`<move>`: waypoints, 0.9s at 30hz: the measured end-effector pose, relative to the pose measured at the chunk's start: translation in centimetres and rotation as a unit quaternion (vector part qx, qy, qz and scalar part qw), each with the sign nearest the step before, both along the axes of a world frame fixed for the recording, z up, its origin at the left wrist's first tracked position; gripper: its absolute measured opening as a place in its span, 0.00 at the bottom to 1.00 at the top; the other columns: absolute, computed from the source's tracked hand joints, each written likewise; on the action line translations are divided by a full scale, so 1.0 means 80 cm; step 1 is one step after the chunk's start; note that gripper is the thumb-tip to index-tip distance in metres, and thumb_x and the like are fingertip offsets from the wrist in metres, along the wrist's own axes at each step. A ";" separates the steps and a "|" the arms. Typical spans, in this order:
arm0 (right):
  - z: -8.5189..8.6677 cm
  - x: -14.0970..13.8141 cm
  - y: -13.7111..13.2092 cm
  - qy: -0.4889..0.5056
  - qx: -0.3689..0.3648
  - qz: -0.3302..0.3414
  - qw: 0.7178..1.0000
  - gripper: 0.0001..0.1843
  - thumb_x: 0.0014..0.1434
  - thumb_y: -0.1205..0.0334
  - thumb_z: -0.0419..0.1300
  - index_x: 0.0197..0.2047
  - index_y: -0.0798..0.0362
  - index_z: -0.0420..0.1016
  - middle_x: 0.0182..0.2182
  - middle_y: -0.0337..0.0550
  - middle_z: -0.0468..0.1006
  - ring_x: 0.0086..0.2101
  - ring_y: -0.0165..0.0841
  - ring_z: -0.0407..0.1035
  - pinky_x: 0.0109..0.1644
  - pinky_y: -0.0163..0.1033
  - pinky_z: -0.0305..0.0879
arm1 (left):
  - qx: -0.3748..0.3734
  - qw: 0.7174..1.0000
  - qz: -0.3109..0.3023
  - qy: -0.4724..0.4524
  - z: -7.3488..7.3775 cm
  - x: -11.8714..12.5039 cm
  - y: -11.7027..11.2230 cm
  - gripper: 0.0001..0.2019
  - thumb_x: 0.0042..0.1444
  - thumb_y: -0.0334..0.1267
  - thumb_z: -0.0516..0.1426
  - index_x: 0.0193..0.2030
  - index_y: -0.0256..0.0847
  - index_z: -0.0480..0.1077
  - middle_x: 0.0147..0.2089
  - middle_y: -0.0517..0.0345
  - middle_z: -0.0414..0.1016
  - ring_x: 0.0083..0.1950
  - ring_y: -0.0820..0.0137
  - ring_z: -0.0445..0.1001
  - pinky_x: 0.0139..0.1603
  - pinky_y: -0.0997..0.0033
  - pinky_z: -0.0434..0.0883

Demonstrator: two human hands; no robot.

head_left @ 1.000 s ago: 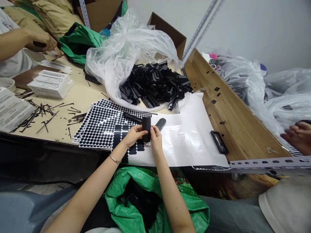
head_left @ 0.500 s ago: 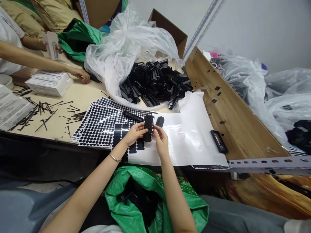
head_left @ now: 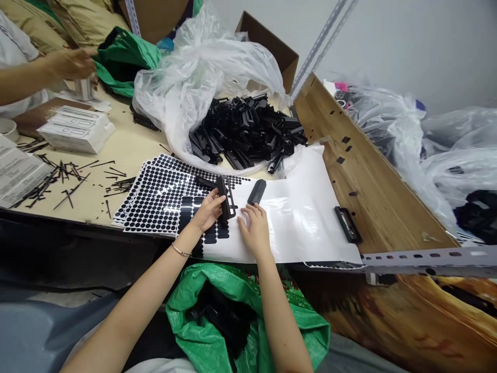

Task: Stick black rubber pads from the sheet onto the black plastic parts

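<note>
My left hand [head_left: 209,211] grips a black plastic frame [head_left: 225,199] with a long slot, held upright above the sticker sheets. On the white sheet [head_left: 306,217], my right hand [head_left: 255,228] has its fingers apart, with the fingertips at the near end of a black plastic cover [head_left: 257,191]. Whether they touch it I cannot tell. Another black plastic piece [head_left: 205,182] lies behind the frame, partly hidden. Under my left hand are sheets of round black stickers [head_left: 155,199] and a sheet of larger black strips [head_left: 187,206].
Black parts [head_left: 248,129] are heaped beside a clear plastic bag [head_left: 209,67]. A wooden board [head_left: 365,166] borders the right, with a black frame [head_left: 348,225] against it. White boxes [head_left: 75,128] stand left, near a co-worker's hand [head_left: 75,63]. An open green sack [head_left: 217,280] sits below me.
My right hand has left the held frame and moved to the cover. The left hand has shifted slightly left and turned the frame. The co-worker's hand has lifted from the table.
</note>
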State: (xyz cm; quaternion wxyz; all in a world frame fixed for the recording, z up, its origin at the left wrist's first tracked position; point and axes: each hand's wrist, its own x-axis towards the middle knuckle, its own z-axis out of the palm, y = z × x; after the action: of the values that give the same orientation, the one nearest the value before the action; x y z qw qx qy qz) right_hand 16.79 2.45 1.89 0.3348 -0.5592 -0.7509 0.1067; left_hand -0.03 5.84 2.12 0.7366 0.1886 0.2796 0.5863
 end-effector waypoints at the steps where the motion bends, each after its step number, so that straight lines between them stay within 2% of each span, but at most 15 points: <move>1: -0.003 0.000 0.002 -0.019 0.002 -0.013 1.000 0.13 0.61 0.60 0.55 0.47 0.52 0.75 0.50 0.51 0.76 0.59 0.48 0.59 0.62 0.60 0.58 | -0.003 1.000 0.001 -0.004 0.000 0.000 0.000 0.21 0.41 0.34 0.69 0.42 0.41 0.67 0.31 0.66 0.76 0.28 0.78 0.74 0.29 0.80 0.70; 5: -0.009 -0.004 0.007 -0.050 0.002 -0.059 0.997 0.16 0.60 0.62 0.55 0.51 0.50 0.74 0.53 0.52 0.73 0.60 0.50 0.55 0.63 0.62 0.52 | -0.012 1.000 -0.007 -0.010 -0.003 0.001 0.002 0.18 0.41 0.35 0.70 0.39 0.39 0.69 0.33 0.63 0.78 0.31 0.76 0.76 0.34 0.78 0.72; 8: -0.009 -0.016 0.011 -0.057 -0.009 -0.054 0.997 0.22 0.54 0.70 0.56 0.51 0.46 0.74 0.56 0.49 0.70 0.58 0.50 0.55 0.63 0.64 0.47 | 0.001 1.000 -0.018 0.000 -0.007 0.001 0.003 0.18 0.41 0.36 0.70 0.38 0.38 0.71 0.35 0.61 0.78 0.34 0.75 0.77 0.36 0.77 0.73; 11: -0.008 -0.030 0.019 -0.024 -0.018 -0.067 0.997 0.26 0.48 0.77 0.55 0.50 0.50 0.72 0.51 0.51 0.72 0.55 0.48 0.58 0.61 0.59 0.49 | 0.020 1.000 -0.013 0.004 -0.010 0.001 0.003 0.18 0.40 0.36 0.70 0.38 0.38 0.71 0.36 0.61 0.78 0.36 0.74 0.77 0.37 0.76 0.74; 16: -0.004 -0.032 0.040 -0.015 -0.055 -0.038 0.998 0.17 0.46 0.78 0.53 0.36 0.51 0.74 0.41 0.48 0.74 0.46 0.45 0.63 0.57 0.57 0.55 | 0.034 0.999 -0.024 0.020 -0.013 0.000 0.003 0.21 0.39 0.34 0.71 0.40 0.39 0.70 0.38 0.61 0.78 0.38 0.73 0.77 0.38 0.74 0.75; 19: 0.001 -0.017 0.044 0.097 -0.070 -0.035 0.992 0.10 0.49 0.73 0.54 0.31 0.51 0.72 0.37 0.46 0.72 0.43 0.41 0.65 0.54 0.53 0.61 | 0.042 0.998 -0.032 0.038 -0.014 0.001 0.003 0.22 0.39 0.35 0.71 0.41 0.40 0.70 0.38 0.60 0.77 0.39 0.72 0.77 0.38 0.73 0.75; 20: 0.004 -0.011 0.043 0.161 -0.070 -0.048 0.983 0.06 0.51 0.70 0.55 0.31 0.51 0.72 0.38 0.45 0.71 0.43 0.40 0.66 0.52 0.52 0.63 | 0.044 0.997 -0.033 0.044 -0.014 0.001 0.003 0.22 0.39 0.35 0.71 0.42 0.40 0.70 0.38 0.60 0.77 0.39 0.72 0.77 0.38 0.73 0.75; 22: 0.011 0.002 0.036 0.299 -0.082 -0.079 0.947 0.02 0.53 0.62 0.60 0.30 0.51 0.73 0.40 0.45 0.71 0.45 0.39 0.67 0.51 0.49 0.66 | 0.050 0.996 -0.034 0.059 -0.015 0.003 0.004 0.22 0.40 0.37 0.71 0.42 0.40 0.70 0.40 0.59 0.77 0.40 0.71 0.77 0.37 0.73 0.75; 25: 0.022 0.013 0.019 0.452 -0.150 -0.079 0.876 0.10 0.49 0.53 0.65 0.30 0.50 0.74 0.46 0.45 0.73 0.46 0.39 0.68 0.51 0.47 0.67 | 0.073 0.993 -0.042 0.087 -0.016 0.007 0.002 0.24 0.39 0.39 0.71 0.44 0.40 0.70 0.43 0.56 0.77 0.41 0.69 0.77 0.36 0.73 0.76; 27: 0.026 0.012 0.007 0.492 -0.203 -0.047 0.845 0.12 0.48 0.51 0.67 0.29 0.50 0.75 0.49 0.44 0.74 0.45 0.38 0.70 0.50 0.47 0.68 | 0.098 0.987 -0.054 0.112 -0.018 0.009 0.001 0.26 0.39 0.39 0.71 0.46 0.40 0.70 0.47 0.53 0.77 0.43 0.67 0.77 0.37 0.72 0.76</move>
State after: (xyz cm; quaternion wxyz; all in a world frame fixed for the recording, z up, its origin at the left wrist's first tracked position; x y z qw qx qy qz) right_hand 17.72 2.99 3.98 0.5434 -0.5235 -0.4225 0.5021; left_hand 0.66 5.91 0.64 0.7093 0.3390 0.2905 0.5455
